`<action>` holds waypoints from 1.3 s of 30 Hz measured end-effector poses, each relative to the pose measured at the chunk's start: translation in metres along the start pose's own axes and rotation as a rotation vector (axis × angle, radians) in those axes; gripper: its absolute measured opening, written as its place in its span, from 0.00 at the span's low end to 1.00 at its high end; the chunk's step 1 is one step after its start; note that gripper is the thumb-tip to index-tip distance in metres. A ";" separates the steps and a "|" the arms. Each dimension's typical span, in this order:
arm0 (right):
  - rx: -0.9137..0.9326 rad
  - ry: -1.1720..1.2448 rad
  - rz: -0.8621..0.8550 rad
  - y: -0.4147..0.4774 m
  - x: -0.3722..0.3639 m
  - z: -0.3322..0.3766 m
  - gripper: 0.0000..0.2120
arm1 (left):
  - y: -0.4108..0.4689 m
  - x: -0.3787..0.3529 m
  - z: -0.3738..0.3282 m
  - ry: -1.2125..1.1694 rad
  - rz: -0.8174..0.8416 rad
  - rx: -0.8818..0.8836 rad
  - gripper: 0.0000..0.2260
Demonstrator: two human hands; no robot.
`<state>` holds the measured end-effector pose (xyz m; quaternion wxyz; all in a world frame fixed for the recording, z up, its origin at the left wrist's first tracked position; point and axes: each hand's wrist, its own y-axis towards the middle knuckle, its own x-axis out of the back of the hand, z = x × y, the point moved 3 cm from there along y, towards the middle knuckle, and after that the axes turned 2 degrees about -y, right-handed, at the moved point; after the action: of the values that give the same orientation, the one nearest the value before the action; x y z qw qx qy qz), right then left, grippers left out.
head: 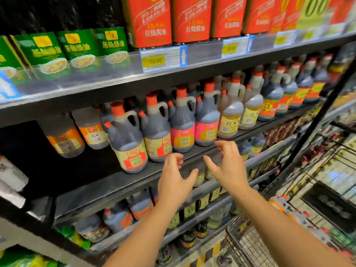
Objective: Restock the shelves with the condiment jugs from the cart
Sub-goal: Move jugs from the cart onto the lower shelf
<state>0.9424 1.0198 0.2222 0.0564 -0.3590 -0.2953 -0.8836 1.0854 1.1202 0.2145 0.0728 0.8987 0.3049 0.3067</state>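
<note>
2 hands are up before the middle shelf (pixel 107 184), and neither carries anything; the left hand (pixel 174 182) and the right hand (pixel 230 170) both have fingers spread and loosely curved, close together, just short of the shelf edge and touching no jug; the condiment jugs (pixel 158 132) stand in a row along that shelf, dark-filled with orange caps; left of them is a dark gap (pixel 34 170), so I'd judge the stocking partly done with room left; the cart (pixel 248 245) sits low at right, and blurred orange-capped shapes beyond it may be more jugs waiting.
</note>
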 end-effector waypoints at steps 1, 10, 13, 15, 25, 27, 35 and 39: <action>-0.033 -0.014 -0.003 -0.005 0.011 -0.019 0.23 | 0.002 -0.018 -0.006 -0.007 0.054 -0.009 0.20; -0.553 -0.206 -0.004 -0.073 0.092 -0.209 0.21 | -0.002 -0.214 -0.039 0.018 0.553 -0.035 0.17; -0.738 -0.207 -0.007 -0.106 0.102 -0.286 0.21 | -0.005 -0.284 -0.040 0.032 0.733 0.029 0.18; -0.904 -0.191 0.028 -0.130 0.102 -0.337 0.23 | -0.008 -0.332 -0.035 0.094 0.816 0.056 0.18; -1.461 -0.080 0.156 -0.224 0.058 -0.531 0.27 | -0.028 -0.534 0.018 0.266 1.094 0.134 0.20; -1.533 -0.068 0.173 -0.235 0.041 -0.563 0.26 | -0.037 -0.569 0.034 0.298 1.147 0.153 0.23; -1.601 -0.086 0.139 -0.233 -0.028 -0.652 0.34 | -0.079 -0.703 0.097 0.349 1.297 0.092 0.25; -1.672 -0.239 0.208 -0.228 -0.038 -0.679 0.43 | -0.098 -0.749 0.123 0.388 1.336 0.115 0.36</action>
<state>0.4911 0.8203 -0.2985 -0.1781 -0.3989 0.4851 -0.7575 0.6406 0.7615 -0.2948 -0.2352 0.8251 -0.2897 0.4242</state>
